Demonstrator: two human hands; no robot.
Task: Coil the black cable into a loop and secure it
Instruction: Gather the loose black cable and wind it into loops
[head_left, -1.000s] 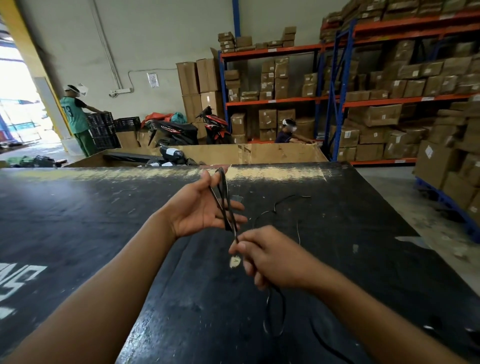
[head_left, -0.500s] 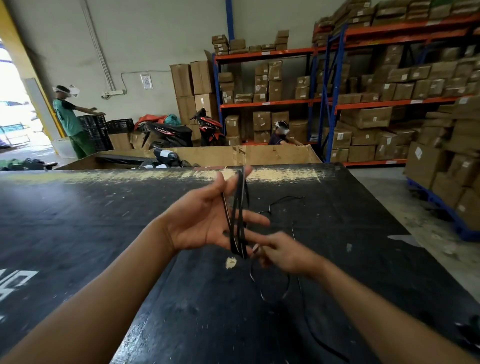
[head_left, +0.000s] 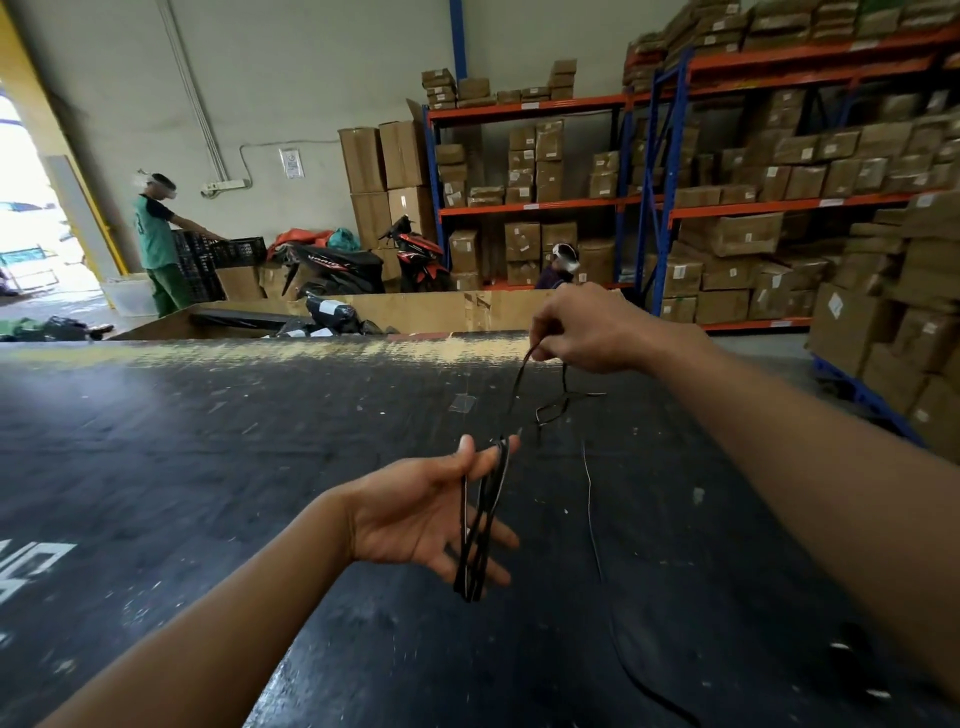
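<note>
A thin black cable (head_left: 480, 525) is wound in several long narrow loops around the fingers of my left hand (head_left: 421, 512), held palm-up above a black table (head_left: 208, 467). One strand runs up and to the right from the loops to my right hand (head_left: 589, 330), raised near the table's far edge and pinching that strand. More slack cable (head_left: 592, 509) lies on the table, kinked below my right hand and trailing toward the near right edge.
Beyond the table stands a large open cardboard bin (head_left: 415, 312). Shelves of cardboard boxes (head_left: 727, 208) fill the right side, with boxes on a pallet (head_left: 893, 332) close by. Two motorbikes (head_left: 363, 262), a standing person (head_left: 156, 244) and a seated person (head_left: 561, 262) are at the back.
My right hand has moved from beside the left hand up and away to the right, drawing a strand of cable out. The left hand keeps its loops and has lowered.
</note>
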